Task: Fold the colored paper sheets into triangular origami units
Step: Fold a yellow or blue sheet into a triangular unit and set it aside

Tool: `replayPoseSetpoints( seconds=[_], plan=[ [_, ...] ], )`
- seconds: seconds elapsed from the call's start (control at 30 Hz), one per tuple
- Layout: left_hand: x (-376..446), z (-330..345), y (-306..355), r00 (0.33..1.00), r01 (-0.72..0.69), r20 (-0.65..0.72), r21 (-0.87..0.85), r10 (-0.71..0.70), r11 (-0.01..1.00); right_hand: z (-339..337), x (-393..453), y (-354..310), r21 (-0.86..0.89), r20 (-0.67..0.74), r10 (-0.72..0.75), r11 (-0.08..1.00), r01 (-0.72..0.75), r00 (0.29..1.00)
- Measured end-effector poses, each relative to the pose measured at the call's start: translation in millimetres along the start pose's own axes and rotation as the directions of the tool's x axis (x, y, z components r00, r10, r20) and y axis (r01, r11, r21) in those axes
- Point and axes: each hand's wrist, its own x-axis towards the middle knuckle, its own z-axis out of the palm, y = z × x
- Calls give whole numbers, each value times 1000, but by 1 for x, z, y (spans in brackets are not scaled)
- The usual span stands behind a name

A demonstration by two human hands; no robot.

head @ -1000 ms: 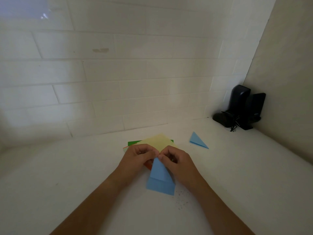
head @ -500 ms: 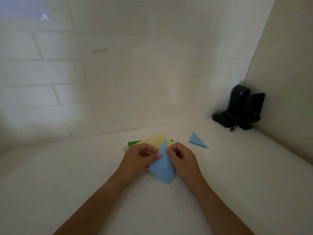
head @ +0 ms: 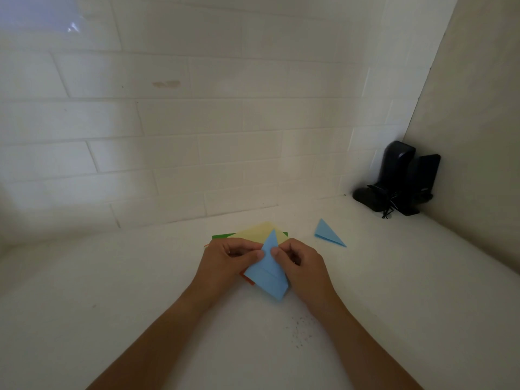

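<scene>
At the middle of the white tabletop [head: 118, 291], both hands meet over a blue paper [head: 267, 273] that is partly folded, its sharp tip pointing toward 12 o'clock and its wider folded end toward 6 o'clock. The left hand [head: 228, 258] has its fingers curled and pinches the paper's left edge with the thumb on top. The right hand [head: 299, 263] is curled the same way and pinches the right edge, thumb tip just beside the left thumb. Under the hands lies a small pile of sheets: a yellow sheet [head: 257, 230] on top, a green sheet [head: 221, 236] showing at 10 o'clock from the hands, and a red sheet [head: 247, 279] peeking out just under the blue paper's lower left edge. A finished blue triangle [head: 326, 233] lies flat on the tabletop at 2 o'clock from the hands, well apart from the pile. Far off at 2 o'clock, in the corner where the tiled wall [head: 197, 122] meets the side wall, stand two black speakers [head: 405, 178] with a tangle of cord at their base. No containers show anywhere in view.
</scene>
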Motion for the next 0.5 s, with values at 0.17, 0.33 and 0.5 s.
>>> replayPoseSetpoints(
  seconds=[0.17, 0.33, 0.5],
  plan=[
    [0, 0, 0, 1000, 15, -2, -16, -15, 1000, -1, 1, 0, 30, -4, 15, 999, -15, 1000],
    [0, 3, 0, 999, 40, 20, 36, -41, 999, -2, 0, 0, 136, -10, 55, 989, -53, 998],
    [0, 3, 0, 998, 55, 11, 42, -56, 998, -2, 0, 0, 97, -32, 49, 994, -45, 998]
  ],
)
